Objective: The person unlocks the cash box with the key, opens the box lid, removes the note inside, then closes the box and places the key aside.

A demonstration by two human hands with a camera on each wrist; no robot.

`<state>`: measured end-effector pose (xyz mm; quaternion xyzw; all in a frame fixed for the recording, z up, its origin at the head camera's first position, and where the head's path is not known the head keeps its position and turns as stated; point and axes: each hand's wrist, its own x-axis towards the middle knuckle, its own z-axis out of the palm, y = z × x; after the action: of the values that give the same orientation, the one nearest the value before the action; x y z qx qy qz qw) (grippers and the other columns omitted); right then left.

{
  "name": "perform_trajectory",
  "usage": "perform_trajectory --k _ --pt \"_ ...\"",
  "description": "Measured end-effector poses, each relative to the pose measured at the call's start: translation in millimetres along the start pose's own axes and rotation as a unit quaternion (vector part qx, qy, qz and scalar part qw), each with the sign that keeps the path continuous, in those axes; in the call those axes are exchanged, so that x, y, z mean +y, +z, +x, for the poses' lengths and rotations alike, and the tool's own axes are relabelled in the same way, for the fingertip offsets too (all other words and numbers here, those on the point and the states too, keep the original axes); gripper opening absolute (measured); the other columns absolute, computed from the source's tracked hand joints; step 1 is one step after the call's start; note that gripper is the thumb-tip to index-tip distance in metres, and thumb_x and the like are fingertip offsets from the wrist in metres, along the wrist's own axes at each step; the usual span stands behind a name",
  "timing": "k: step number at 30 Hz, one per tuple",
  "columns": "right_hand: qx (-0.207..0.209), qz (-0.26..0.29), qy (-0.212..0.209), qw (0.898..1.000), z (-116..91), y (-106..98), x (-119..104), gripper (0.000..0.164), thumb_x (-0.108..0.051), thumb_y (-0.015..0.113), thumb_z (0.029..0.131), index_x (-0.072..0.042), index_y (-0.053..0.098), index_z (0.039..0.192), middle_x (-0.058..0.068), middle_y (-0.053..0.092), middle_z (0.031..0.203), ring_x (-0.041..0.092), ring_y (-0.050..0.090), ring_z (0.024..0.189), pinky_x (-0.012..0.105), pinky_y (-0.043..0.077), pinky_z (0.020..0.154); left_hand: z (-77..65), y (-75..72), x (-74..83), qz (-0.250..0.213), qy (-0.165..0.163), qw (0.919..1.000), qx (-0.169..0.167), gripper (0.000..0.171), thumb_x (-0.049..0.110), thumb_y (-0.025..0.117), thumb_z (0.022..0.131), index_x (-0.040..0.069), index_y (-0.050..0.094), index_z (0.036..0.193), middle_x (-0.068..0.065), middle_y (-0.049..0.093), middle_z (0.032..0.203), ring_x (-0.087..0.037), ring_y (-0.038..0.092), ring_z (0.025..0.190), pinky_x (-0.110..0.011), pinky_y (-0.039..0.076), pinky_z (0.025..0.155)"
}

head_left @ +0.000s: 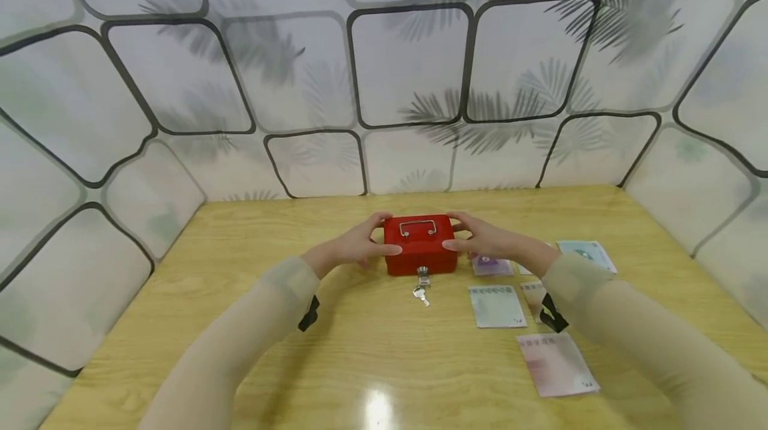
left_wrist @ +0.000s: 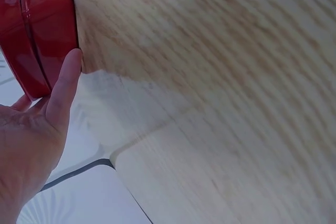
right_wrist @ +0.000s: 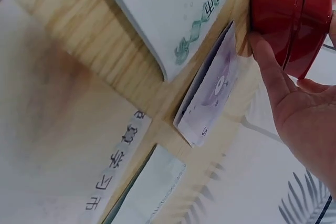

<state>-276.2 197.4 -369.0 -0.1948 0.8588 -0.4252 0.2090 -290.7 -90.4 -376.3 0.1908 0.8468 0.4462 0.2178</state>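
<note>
A red metal cash box with a wire handle folded on its lid stands on the wooden table. From its front lock hangs a small key ring with keys. My left hand holds the box's left end, thumb at the front and fingers toward the back; the left wrist view shows the hand against the red side. On the opposite end my right hand grips in the same way, its thumb near the front edge. In the right wrist view some of its fingers are hidden behind the box.
Play banknotes lie to the right of the box: a purple one, a green one, a pink one, a blue one and others partly under my right forearm. A patterned cloth screen encloses the table's back and sides.
</note>
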Motion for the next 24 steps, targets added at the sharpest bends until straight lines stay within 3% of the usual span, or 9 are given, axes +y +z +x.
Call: perform_trajectory --k 7,10,14,17,24 --pt "-0.001 -0.05 -0.009 0.999 0 -3 1 0.082 -0.033 0.06 0.097 0.002 0.011 0.153 0.036 0.035 0.143 0.034 0.062 0.093 0.04 0.054 0.073 0.0 -2.2 3.9 0.024 0.002 0.9996 -0.011 0.078 0.036 0.068 0.091 0.015 0.023 0.152 -0.01 0.032 0.152 -0.032 0.056 0.115 -0.038 0.056 0.061" --pt "0.01 -0.087 -0.015 0.996 -1 -3 0 0.083 -0.039 0.06 0.096 0.0 0.014 0.153 0.032 0.037 0.143 0.038 0.059 0.105 0.046 0.052 0.084 -0.5 -3.4 2.9 0.04 0.009 0.9991 -0.014 0.082 0.037 0.067 0.091 0.013 0.019 0.154 -0.01 0.03 0.154 -0.03 0.058 0.112 -0.039 0.055 0.065" --pt "0.045 -0.127 -0.039 0.99 -5 -1 0 0.082 -0.042 0.062 0.095 -0.003 0.02 0.153 0.025 0.032 0.15 0.042 0.045 0.127 0.055 0.041 0.1 -1.1 -3.4 0.5 0.078 0.028 0.9965 0.0 0.087 0.042 0.066 0.091 0.011 0.016 0.156 -0.009 0.031 0.154 -0.026 0.058 0.115 -0.04 0.051 0.085" --pt "0.054 -0.138 -0.058 0.987 -8 1 1 0.082 -0.04 0.065 0.093 -0.003 0.024 0.153 0.022 0.028 0.153 0.043 0.041 0.13 0.057 0.039 0.1 -1.1 -2.3 -0.4 0.098 0.044 0.9942 0.012 0.09 0.042 0.069 0.089 0.01 0.017 0.155 -0.009 0.035 0.152 -0.026 0.055 0.119 -0.039 0.045 0.096" --pt "0.048 -0.129 -0.04 0.99 -8 7 3 0.079 -0.044 0.062 0.094 -0.007 0.025 0.153 0.022 0.031 0.152 0.04 0.047 0.126 0.053 0.042 0.099 1.7 3.2 -1.5 0.132 0.067 0.9889 0.012 0.097 0.034 0.08 0.081 0.009 0.021 0.154 -0.006 0.041 0.146 -0.024 0.053 0.117 -0.038 0.045 0.096"
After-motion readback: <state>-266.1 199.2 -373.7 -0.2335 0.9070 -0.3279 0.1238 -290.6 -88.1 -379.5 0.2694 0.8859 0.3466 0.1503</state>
